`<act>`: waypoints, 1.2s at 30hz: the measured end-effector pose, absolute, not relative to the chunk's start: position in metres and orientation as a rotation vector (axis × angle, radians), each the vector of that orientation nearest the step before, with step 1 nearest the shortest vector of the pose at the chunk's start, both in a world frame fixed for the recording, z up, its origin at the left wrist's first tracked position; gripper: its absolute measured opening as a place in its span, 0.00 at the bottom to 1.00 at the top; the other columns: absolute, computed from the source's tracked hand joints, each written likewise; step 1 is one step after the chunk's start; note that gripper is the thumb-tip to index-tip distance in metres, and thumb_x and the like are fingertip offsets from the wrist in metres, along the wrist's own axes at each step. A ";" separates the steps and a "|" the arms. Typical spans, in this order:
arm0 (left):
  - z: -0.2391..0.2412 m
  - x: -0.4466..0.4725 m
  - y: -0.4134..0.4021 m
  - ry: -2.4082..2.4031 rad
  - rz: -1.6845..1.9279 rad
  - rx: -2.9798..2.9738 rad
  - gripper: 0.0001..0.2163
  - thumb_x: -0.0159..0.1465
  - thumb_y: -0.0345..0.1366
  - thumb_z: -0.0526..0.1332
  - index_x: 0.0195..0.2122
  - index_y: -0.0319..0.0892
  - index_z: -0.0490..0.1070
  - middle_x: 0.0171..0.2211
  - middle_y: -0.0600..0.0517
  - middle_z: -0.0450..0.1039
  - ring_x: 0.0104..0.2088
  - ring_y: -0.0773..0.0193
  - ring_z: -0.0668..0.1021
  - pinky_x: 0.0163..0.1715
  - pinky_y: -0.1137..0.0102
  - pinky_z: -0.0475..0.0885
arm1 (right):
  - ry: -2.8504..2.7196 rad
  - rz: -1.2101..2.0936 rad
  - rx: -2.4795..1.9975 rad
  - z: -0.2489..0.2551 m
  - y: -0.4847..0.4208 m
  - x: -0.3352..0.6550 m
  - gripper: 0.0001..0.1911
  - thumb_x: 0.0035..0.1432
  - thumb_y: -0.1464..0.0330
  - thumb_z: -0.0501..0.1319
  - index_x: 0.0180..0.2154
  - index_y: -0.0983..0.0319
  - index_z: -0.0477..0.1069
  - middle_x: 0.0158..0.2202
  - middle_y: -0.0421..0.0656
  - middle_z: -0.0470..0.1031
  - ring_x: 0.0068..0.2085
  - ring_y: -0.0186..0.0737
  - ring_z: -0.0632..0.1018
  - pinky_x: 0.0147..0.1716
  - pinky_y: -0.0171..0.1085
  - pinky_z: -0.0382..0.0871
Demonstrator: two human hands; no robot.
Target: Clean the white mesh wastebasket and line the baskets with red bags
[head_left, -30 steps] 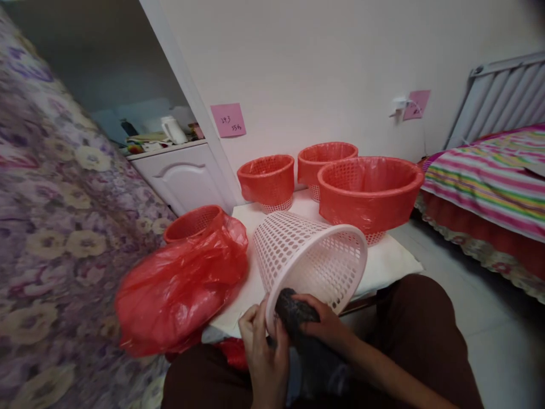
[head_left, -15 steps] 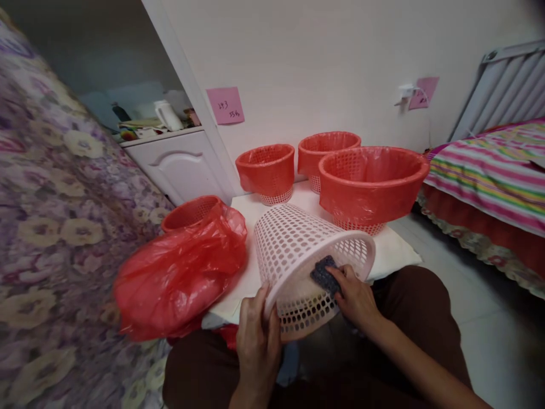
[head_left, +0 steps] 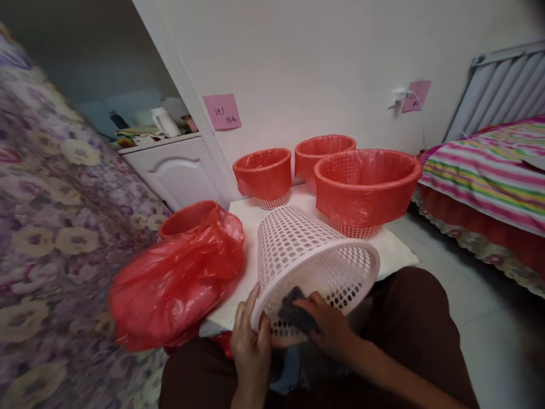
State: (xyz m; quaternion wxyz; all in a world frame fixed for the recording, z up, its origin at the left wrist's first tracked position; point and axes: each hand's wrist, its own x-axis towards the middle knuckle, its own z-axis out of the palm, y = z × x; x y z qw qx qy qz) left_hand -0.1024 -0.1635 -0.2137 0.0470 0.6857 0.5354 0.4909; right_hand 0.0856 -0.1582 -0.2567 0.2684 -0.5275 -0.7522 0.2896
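A white perforated plastic basket [head_left: 298, 250] lies tilted on its side, mouth toward me, over the near edge of a low white table [head_left: 395, 253]. My left hand [head_left: 251, 346] grips the basket's rim at the lower left. My right hand [head_left: 327, 326] reaches inside the mouth and presses a dark cloth [head_left: 293, 309] against the inner wall. My lap in dark brown trousers lies below both hands.
Three red-lined baskets [head_left: 368, 184] stand at the table's back. A loose red plastic bag [head_left: 174, 281] covers another red basket [head_left: 189, 216] at the left. A floral bedspread [head_left: 55, 227] fills the left side. A striped bed [head_left: 489, 170] stands at the right, a white cabinet [head_left: 179, 173] behind.
My right hand with the dark cloth moved from the basket's rim into its mouth, up along the inner wall, then back down to the lower left. The basket turned slightly.
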 end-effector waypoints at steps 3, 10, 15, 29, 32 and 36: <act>-0.189 -0.107 -0.165 1.596 1.469 2.290 0.23 0.64 0.29 0.56 0.61 0.48 0.61 0.44 0.50 0.73 0.40 0.62 0.76 0.38 0.70 0.72 | -2.013 0.658 -1.617 -0.259 -0.152 0.121 0.39 0.42 0.81 0.56 0.58 0.55 0.65 0.51 0.50 0.65 0.45 0.53 0.76 0.41 0.47 0.71; -0.210 -0.095 -0.179 1.779 1.417 2.089 0.22 0.64 0.31 0.56 0.60 0.45 0.61 0.47 0.46 0.70 0.46 0.57 0.74 0.45 0.64 0.71 | -1.812 0.625 -1.675 -0.273 -0.144 0.141 0.36 0.47 0.79 0.54 0.60 0.59 0.61 0.50 0.51 0.62 0.45 0.53 0.74 0.42 0.50 0.70; -0.272 -0.089 -0.183 1.759 1.443 1.730 0.21 0.66 0.38 0.56 0.59 0.40 0.61 0.45 0.44 0.73 0.46 0.56 0.77 0.45 0.61 0.74 | -1.767 0.861 -1.394 -0.280 -0.146 0.093 0.33 0.46 0.78 0.57 0.56 0.62 0.64 0.51 0.50 0.70 0.54 0.47 0.72 0.55 0.46 0.66; -0.182 -0.107 -0.169 1.599 1.429 2.243 0.21 0.63 0.31 0.56 0.59 0.46 0.65 0.34 0.51 0.68 0.32 0.63 0.73 0.31 0.72 0.71 | -1.948 0.607 -1.675 -0.264 -0.139 0.136 0.38 0.46 0.81 0.55 0.59 0.55 0.63 0.52 0.51 0.61 0.46 0.55 0.74 0.41 0.50 0.69; -0.187 -0.103 -0.171 1.678 1.401 2.166 0.23 0.64 0.32 0.55 0.61 0.45 0.60 0.37 0.50 0.67 0.37 0.61 0.73 0.34 0.69 0.71 | -1.887 0.599 -1.696 -0.267 -0.133 0.140 0.37 0.47 0.79 0.55 0.60 0.56 0.60 0.51 0.50 0.60 0.46 0.54 0.73 0.42 0.50 0.69; -0.229 -0.089 -0.173 1.696 1.345 1.815 0.20 0.62 0.37 0.59 0.56 0.43 0.65 0.43 0.47 0.70 0.44 0.57 0.75 0.45 0.62 0.72 | -1.830 0.741 -1.557 -0.274 -0.136 0.110 0.35 0.45 0.80 0.56 0.58 0.60 0.63 0.48 0.49 0.66 0.50 0.48 0.74 0.50 0.46 0.68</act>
